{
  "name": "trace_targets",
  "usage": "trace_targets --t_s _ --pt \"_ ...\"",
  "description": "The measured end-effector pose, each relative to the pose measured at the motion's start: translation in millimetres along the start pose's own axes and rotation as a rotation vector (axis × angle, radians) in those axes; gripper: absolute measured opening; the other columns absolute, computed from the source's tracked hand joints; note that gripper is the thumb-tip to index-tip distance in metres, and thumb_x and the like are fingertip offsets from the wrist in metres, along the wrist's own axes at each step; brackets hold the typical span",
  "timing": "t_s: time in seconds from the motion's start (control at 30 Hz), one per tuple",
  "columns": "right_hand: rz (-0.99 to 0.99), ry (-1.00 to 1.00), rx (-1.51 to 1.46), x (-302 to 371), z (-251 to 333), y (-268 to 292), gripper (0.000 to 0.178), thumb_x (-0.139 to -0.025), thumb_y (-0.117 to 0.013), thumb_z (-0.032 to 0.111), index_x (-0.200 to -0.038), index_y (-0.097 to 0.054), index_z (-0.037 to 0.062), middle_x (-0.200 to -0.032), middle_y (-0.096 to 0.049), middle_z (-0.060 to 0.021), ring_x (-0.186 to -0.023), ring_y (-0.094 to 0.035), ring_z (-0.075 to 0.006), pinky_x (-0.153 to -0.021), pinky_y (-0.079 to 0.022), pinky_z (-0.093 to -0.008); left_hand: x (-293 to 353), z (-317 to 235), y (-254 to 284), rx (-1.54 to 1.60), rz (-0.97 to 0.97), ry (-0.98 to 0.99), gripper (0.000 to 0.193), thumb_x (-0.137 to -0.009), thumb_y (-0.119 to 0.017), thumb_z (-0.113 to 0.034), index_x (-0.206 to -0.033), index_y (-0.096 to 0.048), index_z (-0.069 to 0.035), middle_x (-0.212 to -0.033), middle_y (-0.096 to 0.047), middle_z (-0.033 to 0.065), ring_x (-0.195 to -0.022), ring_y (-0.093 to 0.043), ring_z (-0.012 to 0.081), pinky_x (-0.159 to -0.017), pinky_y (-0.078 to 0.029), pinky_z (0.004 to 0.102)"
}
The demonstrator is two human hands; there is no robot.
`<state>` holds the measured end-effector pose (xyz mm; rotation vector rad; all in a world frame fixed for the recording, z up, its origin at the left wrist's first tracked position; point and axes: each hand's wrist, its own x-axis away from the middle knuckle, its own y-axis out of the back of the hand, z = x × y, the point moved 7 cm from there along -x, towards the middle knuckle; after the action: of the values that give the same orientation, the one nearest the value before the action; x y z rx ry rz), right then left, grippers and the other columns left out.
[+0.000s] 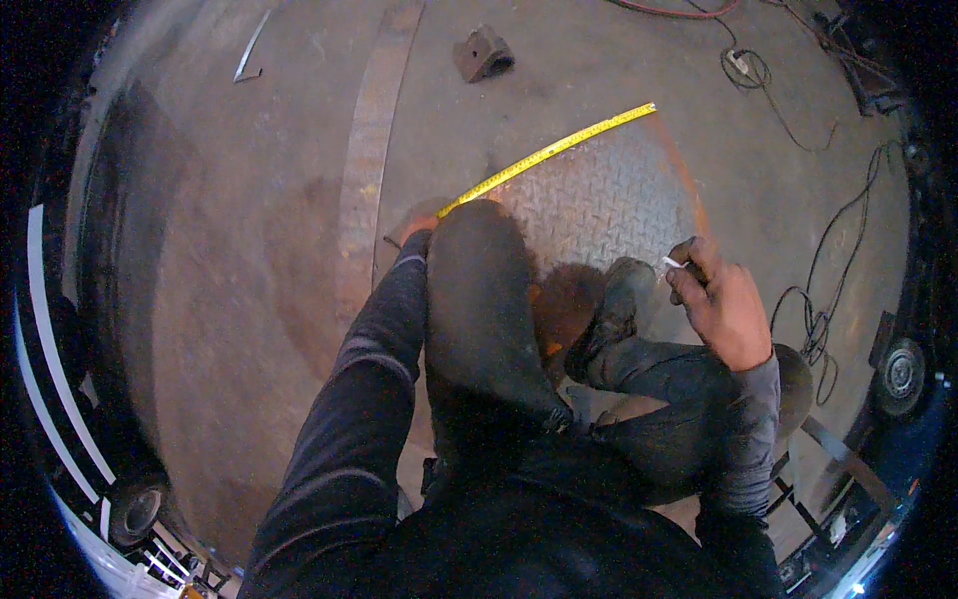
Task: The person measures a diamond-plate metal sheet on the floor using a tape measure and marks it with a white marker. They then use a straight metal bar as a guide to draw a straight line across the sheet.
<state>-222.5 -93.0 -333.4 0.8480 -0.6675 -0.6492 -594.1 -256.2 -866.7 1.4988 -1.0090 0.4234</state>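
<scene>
dark creased left sleeve (374, 369), greyer right sleeve (755, 414), dark grey trousers (479, 309), dark shoe (617, 309)

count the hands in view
2: the left hand, partly hidden by the knee, at the lower end of the yellow measuring tape; the right hand, pinching a small white stick near the patterned metal plate.

A workshop, apparently for metalwork, shown by its stained grey floor (269, 170), a treaded metal plate (609, 195) at centre with a yellow tape measure (549, 151) along its edge, a long flat metal strip (369, 150) upper left of centre, loose cables (820, 321) at right, and wheels (902, 376) lower left and right.
</scene>
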Motion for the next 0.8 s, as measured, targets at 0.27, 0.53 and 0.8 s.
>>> trace_targets --t_s 0.27,0.53,0.8 --pt "-0.083 -0.434 -0.504 -91 -77 -130 0.024 -0.088 -0.064 0.025 -0.104 -0.065 0.0060 -0.090 -0.070 -0.0183 -0.085 -0.068 -0.0347 -0.076 -0.052 -0.0433 -58 53 38 -0.146 -0.083 -0.062 0.051 -0.090 -0.044 -0.041 -0.125 -0.064 -0.010 -0.132 -0.060 0.0167 -0.124 -0.056 0.0362 -0.102 -0.044 0.0494" --pt "-0.166 -0.246 -0.207 -164 -129 -268 0.028 -0.087 -0.062 0.032 -0.104 -0.066 0.0091 -0.099 -0.069 -0.0199 -0.094 -0.065 -0.0403 -0.081 -0.050 -0.0483 9 -1 24 -0.251 0.061 -0.183 0.047 -0.092 -0.047 -0.041 -0.119 -0.067 -0.008 -0.129 -0.061 0.0179 -0.120 -0.059 0.0374 -0.099 -0.047 0.0485" --pt "-0.149 -0.183 -0.195 -217 -135 -300 0.027 -0.088 -0.063 0.027 -0.105 -0.063 0.0067 -0.097 -0.068 -0.0218 -0.092 -0.065 -0.0417 -0.078 -0.050 -0.0488 82 -47 38 -0.409 0.036 -0.216 0.043 -0.092 -0.047 -0.034 -0.116 -0.069 -0.006 -0.125 -0.063 0.0186 -0.116 -0.061 0.0362 -0.098 -0.049 0.0468"
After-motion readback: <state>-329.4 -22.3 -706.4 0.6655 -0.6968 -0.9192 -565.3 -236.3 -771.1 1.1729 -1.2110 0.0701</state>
